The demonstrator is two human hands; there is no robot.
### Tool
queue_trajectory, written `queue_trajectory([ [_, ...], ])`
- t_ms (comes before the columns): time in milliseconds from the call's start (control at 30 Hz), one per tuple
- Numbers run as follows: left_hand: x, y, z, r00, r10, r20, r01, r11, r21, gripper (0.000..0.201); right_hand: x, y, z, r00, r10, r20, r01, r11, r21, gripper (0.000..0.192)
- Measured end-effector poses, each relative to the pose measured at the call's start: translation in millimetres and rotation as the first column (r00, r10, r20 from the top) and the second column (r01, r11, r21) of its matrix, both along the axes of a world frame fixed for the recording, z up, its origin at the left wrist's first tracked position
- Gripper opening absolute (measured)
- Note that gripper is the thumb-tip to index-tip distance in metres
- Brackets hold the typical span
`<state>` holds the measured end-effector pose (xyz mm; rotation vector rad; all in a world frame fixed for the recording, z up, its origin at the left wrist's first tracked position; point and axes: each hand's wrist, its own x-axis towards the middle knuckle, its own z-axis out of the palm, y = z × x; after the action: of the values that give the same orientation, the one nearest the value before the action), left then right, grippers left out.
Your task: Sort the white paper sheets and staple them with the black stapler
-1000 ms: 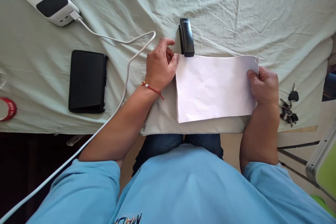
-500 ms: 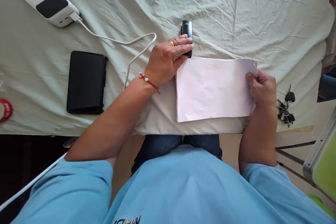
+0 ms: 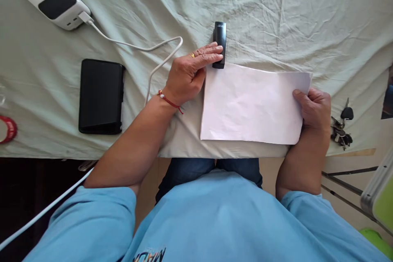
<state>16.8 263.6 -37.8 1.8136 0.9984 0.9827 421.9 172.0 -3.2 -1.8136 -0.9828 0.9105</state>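
A black stapler stands upright in the view at the upper left corner of a small stack of white paper, its near end meeting the top edge of the sheets. The fingers of my left hand stretch out across the stapler's top and touch it; the thumb is off it, beside the paper's left edge. My right hand pinches the right edge of the paper, thumb on top and fingers underneath, out of sight. Whether a staple sits in the paper cannot be made out.
A black tablet or phone in a case lies at the left. Behind it is a white charger block with a white cable curving toward my left forearm. A bunch of keys lies right, a red tape roll far left.
My left thumb has come off the stapler and the hand has slid slightly left, fingers still on top. The paper has turned slightly clockwise, its right edge moving right with my right hand.
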Motion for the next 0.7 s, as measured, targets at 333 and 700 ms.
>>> queue_trajectory([
  [333, -2.0, 13.8, -32.8, 0.993, 0.026, -0.113, 0.029, 0.888, 0.458, 0.044, 1.3, -1.1, 1.3, 0.999, -0.026, -0.02, 0.027, 0.997, 0.073, 0.052],
  [700, 0.1, 7.8, -22.0, 0.989, -0.012, 0.146, -0.048, 0.914, 0.402, 0.047, 1.1, -15.2, 7.0, 0.995, 0.088, -0.037, -0.085, 0.993, 0.077, 0.042],
])
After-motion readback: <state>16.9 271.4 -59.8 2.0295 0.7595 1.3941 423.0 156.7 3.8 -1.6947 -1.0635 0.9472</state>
